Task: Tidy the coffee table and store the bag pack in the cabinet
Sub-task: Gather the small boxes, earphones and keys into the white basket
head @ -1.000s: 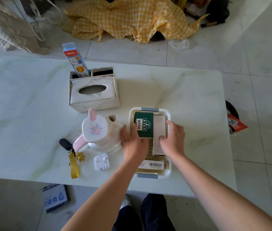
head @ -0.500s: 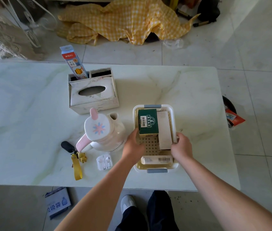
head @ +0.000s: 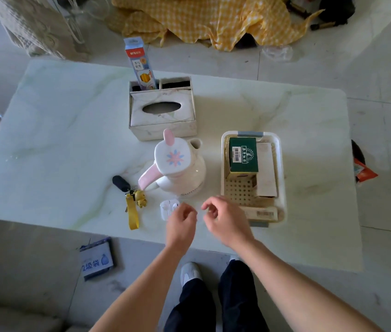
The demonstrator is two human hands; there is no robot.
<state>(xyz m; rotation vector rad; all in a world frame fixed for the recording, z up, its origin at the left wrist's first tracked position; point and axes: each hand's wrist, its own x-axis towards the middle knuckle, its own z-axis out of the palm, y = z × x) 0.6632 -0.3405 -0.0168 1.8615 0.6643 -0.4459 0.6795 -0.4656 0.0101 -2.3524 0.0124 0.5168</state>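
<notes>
On the pale marble coffee table (head: pixel 69 149) stands a white plastic basket (head: pixel 281 173) holding a green box (head: pixel 243 154), a long cream box and a flat barcoded box. My left hand (head: pixel 181 224) hovers with loosely curled fingers over a clear earphone case (head: pixel 167 207) near the front edge. My right hand (head: pixel 225 219) hangs beside it, left of the basket's near corner, fingers curled and empty. A white kettle with pink handle (head: pixel 180 168) sits behind both hands. No backpack is visible.
A marble-look tissue box organiser (head: pixel 163 116) holds a tall blue carton (head: pixel 140 65). Keys with a yellow strap (head: pixel 132 200) lie left of the kettle. On the floor lie a yellow checked cloth (head: pixel 213 17), a blue packet (head: pixel 97 258) and a red wrapper (head: pixel 363 171).
Both hands have let go of the basket and drawn back toward the front edge, shifting left to the earphone case. The basket stays where it was set down.
</notes>
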